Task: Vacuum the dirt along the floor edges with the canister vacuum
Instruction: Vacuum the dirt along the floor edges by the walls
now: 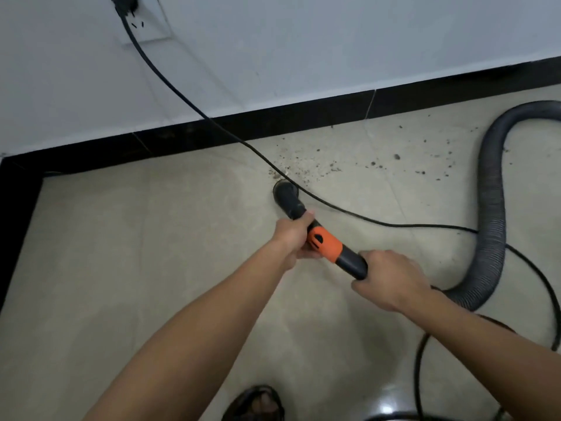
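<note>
As left hand [292,238], right hand [391,279] grip wand [326,245], nozzle [285,193] lies ahead by dirt [306,169]

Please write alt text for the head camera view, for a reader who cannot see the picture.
Both hands grip a black and orange vacuum nozzle, the left hand near its mouth, the right hand by the ribbed hose. The mouth is down at the beige floor beside scattered dirt along a black baseboard.

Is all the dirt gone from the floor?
No, dark crumbs of dirt lie scattered on the floor beside the black baseboard, just past the nozzle.
</note>
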The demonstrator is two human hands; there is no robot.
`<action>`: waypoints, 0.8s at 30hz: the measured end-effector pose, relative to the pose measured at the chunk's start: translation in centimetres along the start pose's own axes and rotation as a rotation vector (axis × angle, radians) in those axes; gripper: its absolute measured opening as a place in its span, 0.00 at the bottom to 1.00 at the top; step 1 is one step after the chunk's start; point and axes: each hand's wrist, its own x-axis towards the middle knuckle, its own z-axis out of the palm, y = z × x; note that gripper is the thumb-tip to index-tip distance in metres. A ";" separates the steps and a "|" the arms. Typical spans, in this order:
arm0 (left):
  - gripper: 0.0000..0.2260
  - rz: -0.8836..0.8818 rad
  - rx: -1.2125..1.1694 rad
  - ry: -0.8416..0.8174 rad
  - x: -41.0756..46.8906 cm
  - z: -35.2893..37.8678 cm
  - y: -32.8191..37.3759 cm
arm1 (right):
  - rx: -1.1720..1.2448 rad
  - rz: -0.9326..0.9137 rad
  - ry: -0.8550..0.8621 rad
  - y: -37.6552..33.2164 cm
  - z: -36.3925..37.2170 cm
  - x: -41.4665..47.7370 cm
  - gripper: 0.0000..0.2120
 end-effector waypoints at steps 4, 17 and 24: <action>0.21 -0.092 0.065 -0.104 -3.5 -1.5 -3.7 | -0.035 -0.085 -0.067 0.6 1.9 -3.4 0.07; 0.21 -0.016 0.055 -0.070 1.7 -2.4 0.5 | -0.057 -0.066 -0.033 -1.3 0.5 2.7 0.07; 0.20 0.043 0.078 -0.094 6.0 -1.5 6.9 | -0.025 0.020 0.033 -2.1 -1.8 8.8 0.06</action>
